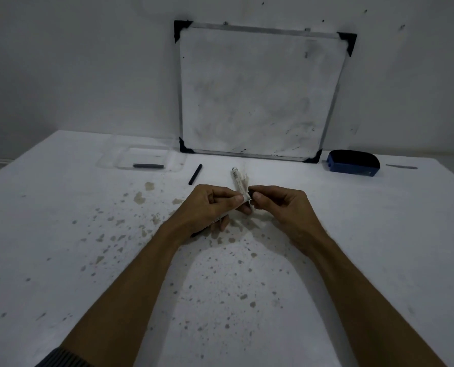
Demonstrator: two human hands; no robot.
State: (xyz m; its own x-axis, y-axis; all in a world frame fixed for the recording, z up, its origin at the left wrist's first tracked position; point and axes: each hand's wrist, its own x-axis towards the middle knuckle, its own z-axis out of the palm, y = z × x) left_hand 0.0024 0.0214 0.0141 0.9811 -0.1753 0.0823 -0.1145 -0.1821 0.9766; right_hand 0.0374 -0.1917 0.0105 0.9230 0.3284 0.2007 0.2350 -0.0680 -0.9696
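Observation:
My left hand (210, 207) grips a white marker barrel (245, 199) over the middle of the table, thumb on top near its open end. My right hand (281, 205) pinches a small dark part (251, 196) at that end of the barrel. Most of the barrel is hidden inside my left fist; a dark bit shows below the palm. A second white marker (237, 178) lies on the table just behind my hands. A black stick-like piece (195, 174) lies to its left.
A smudged whiteboard (257, 91) leans against the wall at the back. A blue eraser (352, 163) sits to its right. A clear plastic tray (141, 161) at the back left holds a dark stick (148, 166). The white table (88, 260) is speckled with stains.

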